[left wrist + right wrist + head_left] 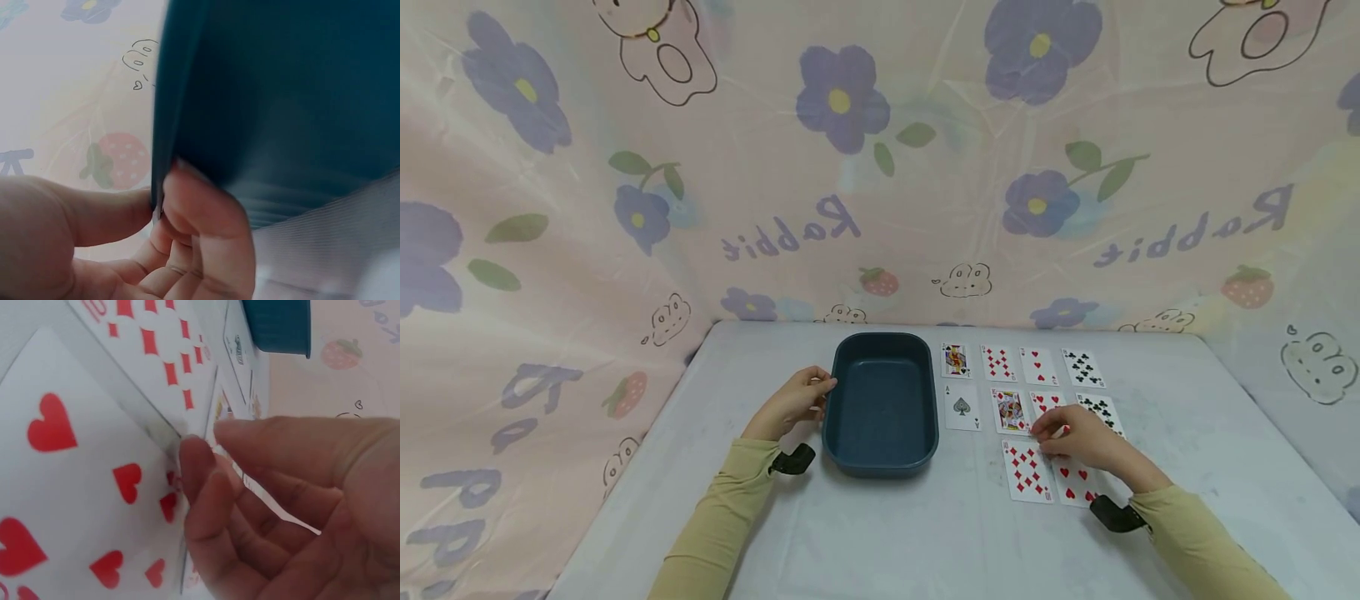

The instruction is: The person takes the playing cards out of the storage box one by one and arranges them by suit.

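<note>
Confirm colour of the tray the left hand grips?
Dark teal-blue, plain, no pattern. The tray shows best in the head view, with the left hand on its rim.
</note>
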`<state>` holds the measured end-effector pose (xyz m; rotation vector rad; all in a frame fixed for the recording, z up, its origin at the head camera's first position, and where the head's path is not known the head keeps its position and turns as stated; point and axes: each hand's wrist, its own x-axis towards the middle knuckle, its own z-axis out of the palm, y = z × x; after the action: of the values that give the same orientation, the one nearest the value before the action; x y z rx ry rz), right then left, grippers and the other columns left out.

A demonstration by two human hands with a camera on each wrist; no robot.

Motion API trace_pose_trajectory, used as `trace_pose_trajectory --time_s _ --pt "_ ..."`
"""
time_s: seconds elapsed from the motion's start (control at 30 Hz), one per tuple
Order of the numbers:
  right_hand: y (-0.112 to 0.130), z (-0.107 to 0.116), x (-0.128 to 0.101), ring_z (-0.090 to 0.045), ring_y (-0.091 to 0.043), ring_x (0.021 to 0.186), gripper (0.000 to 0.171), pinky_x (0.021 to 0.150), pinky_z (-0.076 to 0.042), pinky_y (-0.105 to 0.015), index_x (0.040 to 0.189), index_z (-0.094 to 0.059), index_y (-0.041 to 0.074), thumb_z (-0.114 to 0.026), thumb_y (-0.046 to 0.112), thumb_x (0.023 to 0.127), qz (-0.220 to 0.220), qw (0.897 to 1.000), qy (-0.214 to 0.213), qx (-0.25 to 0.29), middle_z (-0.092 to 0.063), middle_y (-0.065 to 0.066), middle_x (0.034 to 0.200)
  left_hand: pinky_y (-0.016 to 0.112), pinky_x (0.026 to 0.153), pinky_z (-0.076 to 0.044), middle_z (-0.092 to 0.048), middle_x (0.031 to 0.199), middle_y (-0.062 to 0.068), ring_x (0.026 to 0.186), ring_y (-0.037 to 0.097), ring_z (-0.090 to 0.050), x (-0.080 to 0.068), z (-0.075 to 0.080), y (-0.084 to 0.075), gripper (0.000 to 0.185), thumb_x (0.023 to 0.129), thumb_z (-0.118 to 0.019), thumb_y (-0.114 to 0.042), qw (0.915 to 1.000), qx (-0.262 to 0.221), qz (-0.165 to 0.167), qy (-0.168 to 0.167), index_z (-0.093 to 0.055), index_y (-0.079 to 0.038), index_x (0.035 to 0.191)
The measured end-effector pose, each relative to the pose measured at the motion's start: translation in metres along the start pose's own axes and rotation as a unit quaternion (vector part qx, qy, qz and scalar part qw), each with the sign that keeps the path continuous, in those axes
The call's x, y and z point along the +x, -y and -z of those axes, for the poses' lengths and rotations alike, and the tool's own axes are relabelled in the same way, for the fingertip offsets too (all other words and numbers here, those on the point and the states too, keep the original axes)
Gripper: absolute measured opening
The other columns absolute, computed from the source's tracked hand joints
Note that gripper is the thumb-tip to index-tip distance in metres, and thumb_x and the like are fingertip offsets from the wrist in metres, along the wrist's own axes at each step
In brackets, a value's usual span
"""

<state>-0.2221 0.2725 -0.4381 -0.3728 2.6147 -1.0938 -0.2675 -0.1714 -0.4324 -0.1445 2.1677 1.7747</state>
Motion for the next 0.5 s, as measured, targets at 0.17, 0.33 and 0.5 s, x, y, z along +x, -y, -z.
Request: trace_pose_trajectory --time_s 0.17,0.33,0.5 --pt "0.001 0.012 0.000 -0.061 -0.022 0.073 0.019 0.062 -0.053 -0.033 0.103 -0.062 -0.006 -0.065 -0.001 0.084 0.017 0.999 0.012 0.030 -0.060 -0.009 0.087 0.028 0.055 -0.049 -0.054 0.084 0.009 0.062 0.015 -0.053 0.001 0.002 0.000 0.021 0.100 -0.052 -0.019 0.9999 0.012 -0.002 -0.001 -0.049 0.000 0.108" --pt "0.003 0.031 -0.001 -0.064 -0.028 0.082 0.026 0.070 -0.055 -0.038 0.113 -0.058 -0.008 -0.062 0.001 0.089 0.038 0.998 0.024 0.050 -0.062 -0.016 0.098 0.031 0.061 -0.054 -0.056 0.091 0.014 0.068 0.019 -0.059 0.000 0.012 -0.006 0.028 0.100 -0.052 -0.024 0.9987 0.049 -0.012 -0.005 -0.050 0.002 0.112" --pt "0.006 0.058 -0.006 -0.065 -0.031 0.091 0.033 0.076 -0.053 -0.039 0.124 -0.053 -0.006 -0.060 0.005 0.093 0.077 0.995 0.045 0.037 -0.062 -0.020 0.109 0.034 0.066 -0.055 -0.058 0.103 0.023 0.076 0.025 -0.063 -0.001 0.024 -0.023 0.033 0.102 -0.047 -0.020 0.9967 0.076 -0.027 -0.011 -0.048 0.006 0.121"
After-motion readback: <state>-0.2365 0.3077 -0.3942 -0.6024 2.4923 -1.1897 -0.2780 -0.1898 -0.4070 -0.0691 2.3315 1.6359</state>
